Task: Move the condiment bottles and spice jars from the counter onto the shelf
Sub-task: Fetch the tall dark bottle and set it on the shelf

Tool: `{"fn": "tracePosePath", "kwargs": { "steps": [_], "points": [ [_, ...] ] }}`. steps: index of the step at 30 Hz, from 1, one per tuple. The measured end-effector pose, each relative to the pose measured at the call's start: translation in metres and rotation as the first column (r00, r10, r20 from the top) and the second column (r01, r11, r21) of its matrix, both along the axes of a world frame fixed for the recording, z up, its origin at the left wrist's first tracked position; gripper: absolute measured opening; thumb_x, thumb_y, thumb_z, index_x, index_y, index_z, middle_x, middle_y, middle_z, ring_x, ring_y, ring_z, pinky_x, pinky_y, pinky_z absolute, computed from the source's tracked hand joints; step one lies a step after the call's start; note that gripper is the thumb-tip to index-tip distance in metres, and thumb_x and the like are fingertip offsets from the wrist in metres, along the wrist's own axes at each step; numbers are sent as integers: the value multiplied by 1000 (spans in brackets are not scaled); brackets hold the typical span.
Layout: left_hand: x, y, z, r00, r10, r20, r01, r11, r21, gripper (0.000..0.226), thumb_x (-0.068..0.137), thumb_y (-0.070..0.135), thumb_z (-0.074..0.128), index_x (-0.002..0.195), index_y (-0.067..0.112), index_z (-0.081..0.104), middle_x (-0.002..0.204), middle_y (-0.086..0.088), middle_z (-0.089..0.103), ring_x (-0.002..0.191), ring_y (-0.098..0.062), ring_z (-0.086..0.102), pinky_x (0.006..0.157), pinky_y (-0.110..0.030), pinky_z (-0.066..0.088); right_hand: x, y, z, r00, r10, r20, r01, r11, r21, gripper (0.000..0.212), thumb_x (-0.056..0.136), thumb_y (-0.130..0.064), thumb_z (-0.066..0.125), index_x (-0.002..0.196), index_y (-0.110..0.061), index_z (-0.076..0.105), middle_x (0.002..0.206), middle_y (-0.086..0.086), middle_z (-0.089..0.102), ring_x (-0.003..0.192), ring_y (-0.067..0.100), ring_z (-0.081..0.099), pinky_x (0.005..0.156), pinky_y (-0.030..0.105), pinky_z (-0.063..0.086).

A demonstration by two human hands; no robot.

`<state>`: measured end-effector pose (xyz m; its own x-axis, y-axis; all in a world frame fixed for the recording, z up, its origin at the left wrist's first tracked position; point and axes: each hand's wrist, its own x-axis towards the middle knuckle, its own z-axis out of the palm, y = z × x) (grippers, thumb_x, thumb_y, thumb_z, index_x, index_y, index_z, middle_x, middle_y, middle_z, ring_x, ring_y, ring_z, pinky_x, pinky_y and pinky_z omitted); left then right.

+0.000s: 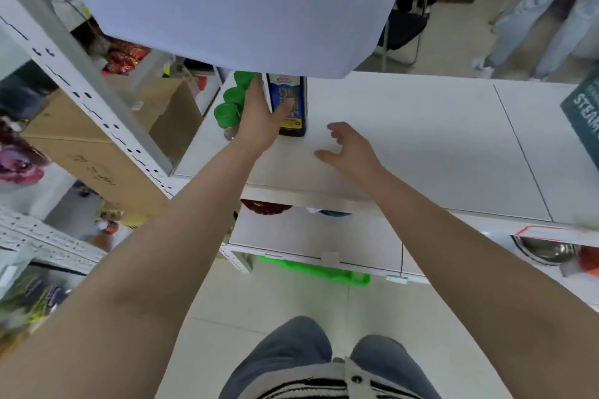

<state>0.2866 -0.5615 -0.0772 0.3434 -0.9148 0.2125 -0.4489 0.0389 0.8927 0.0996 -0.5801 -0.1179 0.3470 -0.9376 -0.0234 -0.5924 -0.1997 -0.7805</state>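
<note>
A dark sauce bottle (296, 91) with a blue and yellow label stands near the back left of the white shelf board (421, 139). My left hand (259, 120) grips it, thumb across the label and fingers along its left side. Several green-capped spice jars (227, 113) stand in a row just left of that hand, touching or nearly touching it. My right hand (351, 152) hovers over the board to the right of the bottle, fingers loosely curled and holding nothing. The bottle's top is hidden by a white sheet (227, 10) overhead.
A dark green box (583, 120) sits at the board's right edge. Below are a red-lidded container (265, 206), a metal bowl (547, 249) and a green tray (317, 269). A grey rack upright (81, 81) and a cardboard box (97, 146) stand at left.
</note>
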Motion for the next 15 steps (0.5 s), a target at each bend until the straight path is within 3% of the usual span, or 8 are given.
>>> {"fn": "tracePosePath", "kwargs": {
  "steps": [3, 6, 9, 11, 13, 15],
  "points": [
    [6, -19, 3, 1000, 9, -26, -10, 999, -44, 60, 87, 22, 65, 137, 7, 35, 137, -7, 52, 127, -19, 50, 108, -40, 41, 23, -32, -11, 997, 17, 80, -16, 1000, -5, 74, 78, -30, 77, 139, -12, 39, 138, 9, 50, 126, 22, 48, 98, 27, 38],
    [10, -32, -3, 998, -42, -50, 40, 998, -42, 61, 85, 24, 66, 136, 4, 38, 128, -8, 60, 117, -19, 59, 101, -43, 48, 45, -55, -20, 983, 29, 179, -29, 1000, 0, 80, 78, -28, 77, 143, -10, 34, 144, 9, 42, 132, 21, 42, 103, 28, 35],
    [7, -36, -8, 997, -22, -73, 19, 999, -40, 47, 88, 15, 65, 128, 0, 45, 116, -5, 63, 105, -18, 63, 99, -43, 50, 61, -66, -30, 964, 49, 262, -56, 998, 22, 71, 78, -26, 77, 136, -9, 40, 139, 9, 48, 128, 23, 46, 105, 35, 39],
    [4, -38, -7, 998, 3, -67, -6, 999, -44, 47, 86, 24, 67, 124, 4, 49, 118, -7, 63, 108, -22, 63, 99, -46, 49, 65, -70, -36, 951, 49, 306, -57, 998, 17, 62, 75, -25, 79, 126, -10, 47, 127, 9, 60, 117, 25, 57, 101, 44, 45],
    [4, -39, -10, 999, 7, -40, -10, 998, -57, 62, 76, 45, 70, 124, 10, 51, 121, -10, 64, 111, -24, 62, 98, -47, 50, 64, -72, -40, 948, 42, 315, -51, 998, 21, 58, 72, -26, 80, 121, -11, 51, 117, 8, 65, 105, 25, 63, 95, 48, 49],
    [-1, -34, -10, 999, 3, -53, -5, 999, -34, 66, 75, 48, 72, 125, 11, 52, 119, -10, 64, 108, -22, 64, 95, -46, 52, 57, -70, -39, 953, 48, 300, -59, 998, 26, 58, 71, -28, 81, 118, -10, 53, 113, 8, 67, 101, 25, 64, 92, 49, 50]
  ]
}}
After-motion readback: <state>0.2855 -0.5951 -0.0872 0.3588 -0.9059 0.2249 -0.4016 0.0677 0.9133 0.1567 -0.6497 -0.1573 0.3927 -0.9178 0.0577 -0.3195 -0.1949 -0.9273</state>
